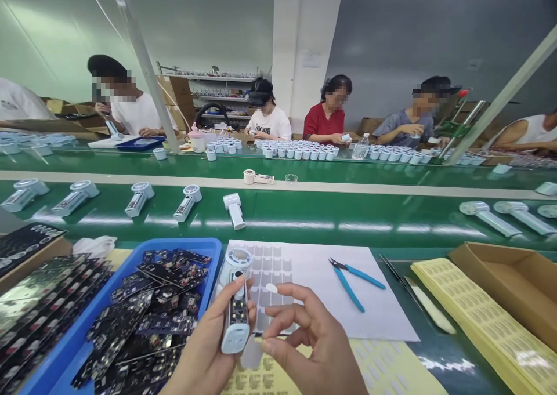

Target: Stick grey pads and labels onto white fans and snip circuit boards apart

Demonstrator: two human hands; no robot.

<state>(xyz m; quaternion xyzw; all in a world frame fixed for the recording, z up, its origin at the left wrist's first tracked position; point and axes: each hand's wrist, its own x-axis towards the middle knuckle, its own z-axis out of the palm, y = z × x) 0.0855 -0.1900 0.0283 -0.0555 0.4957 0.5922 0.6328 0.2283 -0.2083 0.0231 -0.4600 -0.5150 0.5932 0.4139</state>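
Note:
My left hand (217, 331) is closed around a pale blue handheld fan (236, 338). Its round head points away from me, and a circuit board shows in the open handle. Close on its right is my right hand (304, 331), thumb and middle finger pinched at a small grey translucent film piece (251, 353). A white oval sticker (271, 288) clings to the tip of that hand's raised index finger. Beneath the hands lie a sheet of grey film pieces (278, 264) and a yellow backing sheet (383, 363) with stickers.
A blue tray (213, 245) of circuit boards stands left. Blue-handled cutters (350, 290) lie on white paper (313, 256); tweezers (398, 279) and a cardboard box (491, 267) are right. Several fans sit on the green conveyor belt (348, 215). Several people work across it.

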